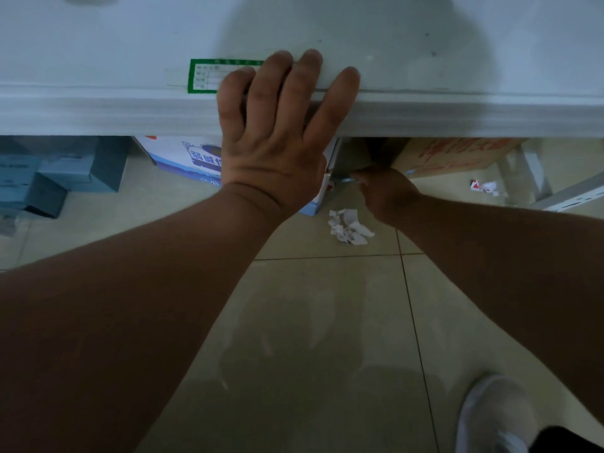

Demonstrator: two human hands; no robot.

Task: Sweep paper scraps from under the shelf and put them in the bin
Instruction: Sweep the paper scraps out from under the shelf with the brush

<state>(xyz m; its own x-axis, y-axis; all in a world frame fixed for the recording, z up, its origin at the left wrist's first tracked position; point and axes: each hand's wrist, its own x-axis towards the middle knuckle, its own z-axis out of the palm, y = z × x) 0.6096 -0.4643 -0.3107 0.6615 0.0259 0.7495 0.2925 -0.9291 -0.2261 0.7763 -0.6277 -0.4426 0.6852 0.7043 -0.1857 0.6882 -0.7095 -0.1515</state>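
A small heap of white paper scraps (349, 227) lies on the tiled floor just in front of the white shelf (457, 116). My left hand (274, 132) lies flat on the shelf's front edge with its fingers spread, holding nothing. My right hand (385, 194) reaches low under the shelf, right behind the heap. It is closed in a fist around a thin blue handle (345, 180). The rest of that item is hidden by the hand and the shelf. A second scrap (487, 188), white with red, lies further right near a shelf leg.
Under the shelf stand grey-blue boxes (62, 171) at the left, a blue and white carton (183, 158) in the middle and a brown carton (457, 155) at the right. A white shelf leg (529, 171) stands far right. My white shoe (493, 416) is at the bottom right.
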